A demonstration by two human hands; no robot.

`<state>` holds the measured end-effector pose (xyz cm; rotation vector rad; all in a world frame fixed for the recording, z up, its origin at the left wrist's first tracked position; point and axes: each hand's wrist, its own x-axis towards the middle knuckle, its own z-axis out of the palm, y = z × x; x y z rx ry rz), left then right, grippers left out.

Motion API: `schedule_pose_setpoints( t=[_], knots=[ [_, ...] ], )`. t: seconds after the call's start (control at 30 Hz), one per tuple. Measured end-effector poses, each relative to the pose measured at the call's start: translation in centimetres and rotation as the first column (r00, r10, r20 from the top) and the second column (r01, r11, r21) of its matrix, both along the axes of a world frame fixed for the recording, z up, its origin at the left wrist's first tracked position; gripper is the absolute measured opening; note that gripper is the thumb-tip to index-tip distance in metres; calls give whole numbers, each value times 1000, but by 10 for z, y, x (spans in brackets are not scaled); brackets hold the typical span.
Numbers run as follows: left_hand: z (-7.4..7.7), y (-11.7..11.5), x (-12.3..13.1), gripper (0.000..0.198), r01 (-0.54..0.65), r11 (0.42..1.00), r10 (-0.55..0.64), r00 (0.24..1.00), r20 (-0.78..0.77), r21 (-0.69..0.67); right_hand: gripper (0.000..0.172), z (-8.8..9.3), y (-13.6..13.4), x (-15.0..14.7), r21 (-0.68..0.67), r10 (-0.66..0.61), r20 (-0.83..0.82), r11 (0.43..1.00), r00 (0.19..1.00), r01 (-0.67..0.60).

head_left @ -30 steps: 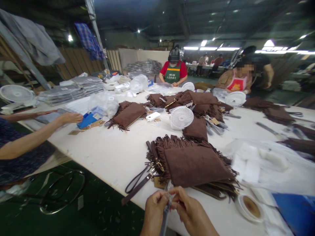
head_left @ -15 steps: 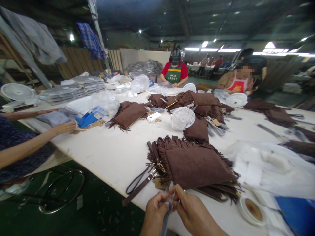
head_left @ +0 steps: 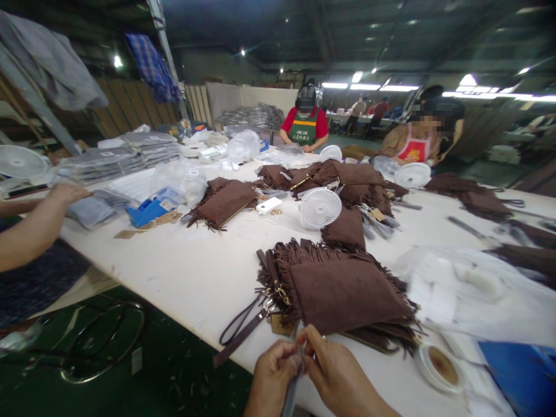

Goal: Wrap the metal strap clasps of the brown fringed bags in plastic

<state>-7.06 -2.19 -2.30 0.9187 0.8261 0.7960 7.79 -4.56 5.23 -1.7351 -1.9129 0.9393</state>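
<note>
My left hand (head_left: 274, 373) and my right hand (head_left: 333, 366) meet at the table's near edge, both pinching a narrow strip wrapped in clear plastic (head_left: 292, 392). The strip hangs down between them, and its upper tip shows just above the fingers. Right behind my hands lies a stack of brown fringed pouches (head_left: 347, 289). Wrist straps with gold clasps (head_left: 266, 310) and a tan tag (head_left: 281, 325) stick out at the stack's left side.
A tape roll (head_left: 439, 368), a blue packet (head_left: 519, 370) and a white plastic bag (head_left: 469, 284) lie at the right. Beyond the stack stand a white fan (head_left: 320, 208) and more pouches (head_left: 226, 202). A co-worker's arm (head_left: 39, 226) reaches in from the left; two people sit across the table.
The co-worker's hand at the left has moved back from the blue item toward the table's left side. The view has shifted slightly. My hands keep their pinch, with fingers slightly shifted.
</note>
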Motion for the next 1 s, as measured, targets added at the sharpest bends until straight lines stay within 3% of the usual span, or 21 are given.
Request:
schedule_pose_setpoints(
  t=[0.1,0.23,0.4,0.6,0.7,0.8,0.9,1.0],
  knots=[
    [0,1,3,32,-60,996,71,985,-158,69,19,-2,-2,-1,5,-10,-16,1000,1000,10],
    [4,0,9,33,-83,995,93,971,-221,52,16,-5,-7,-3,-14,-68,-69,998,995,67],
    [5,-2,14,36,-112,994,111,976,-188,8,9,-13,-16,-8,-1,-178,-94,984,979,179],
    [-3,-3,15,37,-66,980,58,997,-48,-189,7,-30,-26,-11,25,-307,-176,948,935,316],
    [-4,-2,16,38,-67,979,64,998,-18,-193,9,-39,-28,-12,-37,-415,-223,908,882,418],
    [-2,-2,15,40,-91,989,80,992,-96,-120,10,-48,-29,-18,-104,-501,-298,863,812,494],
    [5,-5,14,43,-143,989,147,966,-211,35,9,-54,-30,-24,-122,-520,-365,849,773,514],
    [26,-11,21,41,-247,969,236,932,-276,-5,9,-46,-33,-11,-100,-447,-323,892,834,440]
  ],
)
